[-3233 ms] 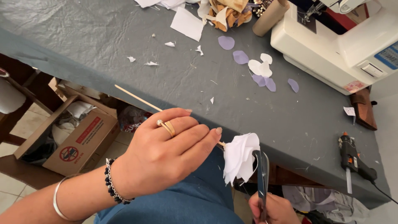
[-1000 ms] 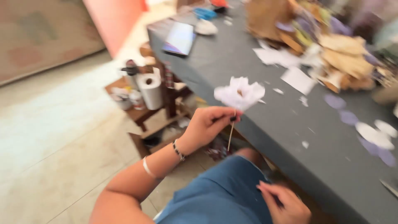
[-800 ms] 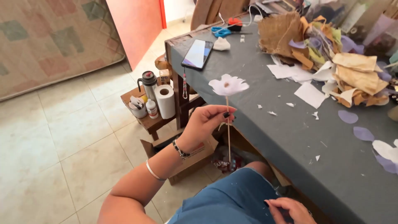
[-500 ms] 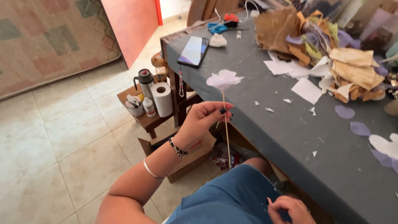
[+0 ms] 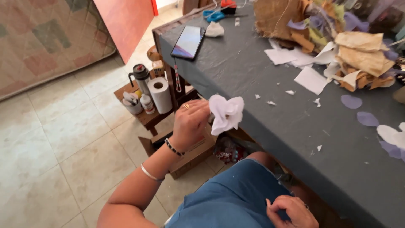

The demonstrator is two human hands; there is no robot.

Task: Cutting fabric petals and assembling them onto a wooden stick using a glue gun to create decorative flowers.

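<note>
Tipped down since the prev. frame, our white paper flower [image 5: 226, 114] now sits at the grey table [image 5: 270, 139] edge, left hand [image 5: 190, 122] pinched shut on its hidden stem, right hand [image 5: 291, 211] curled on our lap w/ nothing visible in it; risk, in our judgement: petals crush vs. edge.

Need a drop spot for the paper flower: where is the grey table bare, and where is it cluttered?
Free: the grey table between the phone and the white paper sheets, and the near strip below the lilac petals, with only small scraps. Crowded: the far right pile of brown and coloured paper. The left hand holds the flower at the table's edge.
</note>
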